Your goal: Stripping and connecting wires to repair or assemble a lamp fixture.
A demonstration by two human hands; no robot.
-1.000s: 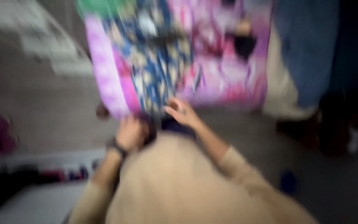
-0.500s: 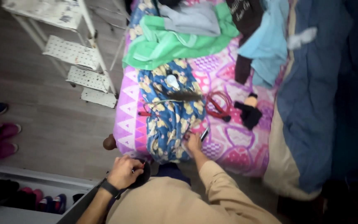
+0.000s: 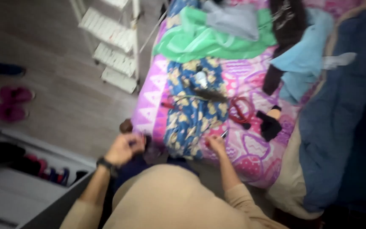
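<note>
Standing at the near edge of the bed [image 3: 272,169], the person has both hands at its rim. The left hand [image 3: 123,148] is curled closed beside the near left corner of the pink patterned sheet [image 3: 250,157]; whether it clasps anything I cannot tell, for the picture is blurred there. The right hand [image 3: 214,144] rests on the sheet with fingers pinched on a small thin object [image 3: 224,134], too small to identify, whose far end points away and to the right. Between the hands lies a blue and yellow patterned cloth [image 3: 191,114], its long axis running from the near edge toward the far side. Across it lies a dark hairbrush [image 3: 208,94], pointing left to right. Just right of that sits a red coiled cord [image 3: 242,109]. Farther off lies a green garment [image 3: 200,42]. A white stepladder [image 3: 115,46] stands left of the bed, pink slippers [image 3: 11,104] beyond it.
</note>
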